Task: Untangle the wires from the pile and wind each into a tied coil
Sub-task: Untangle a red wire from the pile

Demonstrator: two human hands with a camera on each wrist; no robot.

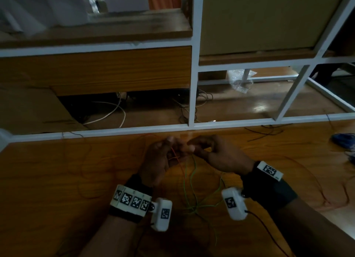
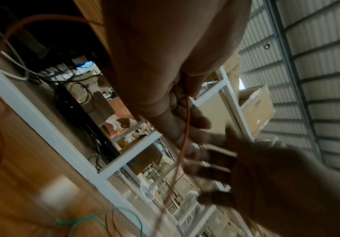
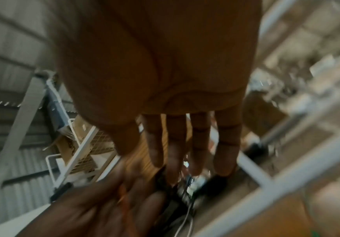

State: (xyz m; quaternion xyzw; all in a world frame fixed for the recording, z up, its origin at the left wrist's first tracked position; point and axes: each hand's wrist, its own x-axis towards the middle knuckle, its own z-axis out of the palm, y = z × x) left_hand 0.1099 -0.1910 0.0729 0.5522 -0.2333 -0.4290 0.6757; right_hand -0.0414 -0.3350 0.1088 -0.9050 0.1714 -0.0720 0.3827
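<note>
The orange wire (image 1: 175, 156) is thin and limp, hardly thicker than thread against the wooden table (image 1: 57, 180). A short run of it crosses the palm of the left hand (image 1: 157, 162), and the left wrist view shows it coming out from under the curled fingers (image 2: 195, 121) and hanging down in a slack line. So the left hand grips it. More of the same wire trails in wide loose loops over the tabletop on both sides of the hands.

The right hand (image 1: 213, 151) is raised close in front of the left one, fingertips almost meeting it. In the head view its fingers look bent toward the thumb; in its own wrist view, which is badly blurred, the fingers (image 3: 195, 144) hang fairly straight. Whether it has any wire pinched, I cannot tell.

A green wire (image 1: 194, 197) lies on the table between the two wrists, knotted into a small tangle nearer the person. A dark wire (image 1: 265, 133) lies well off to the right.

Both hands are held just short of the table's far edge, where a white frame rail (image 1: 115, 132) runs across.
</note>
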